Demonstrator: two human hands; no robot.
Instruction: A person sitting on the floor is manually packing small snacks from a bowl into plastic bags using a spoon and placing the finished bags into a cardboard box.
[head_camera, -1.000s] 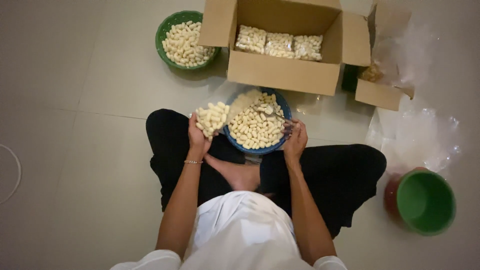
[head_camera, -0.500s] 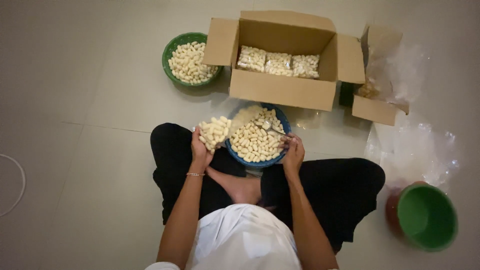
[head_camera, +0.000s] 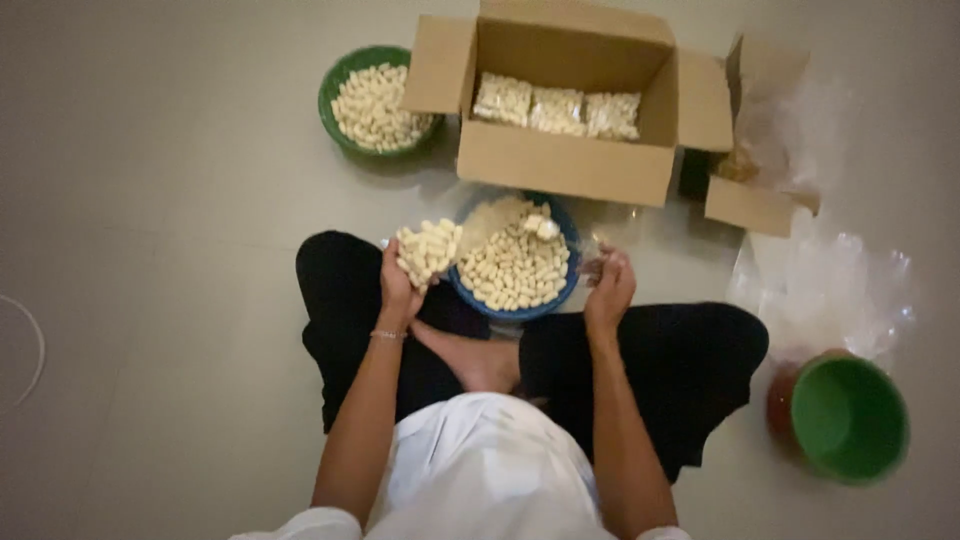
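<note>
Left hand gripping filled snack bag, right hand pinching clear plastic, beside blue bowl of snacks

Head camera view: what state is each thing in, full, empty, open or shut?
Brown cardboard box: open, clear packets of pale snacks inside.
Blue round basket: nearly full of pale snacks.
Green round basket: holds pale snacks.
Green plastic bucket: empty.
Clear snack bag: filled, gripped by left hand.
</note>
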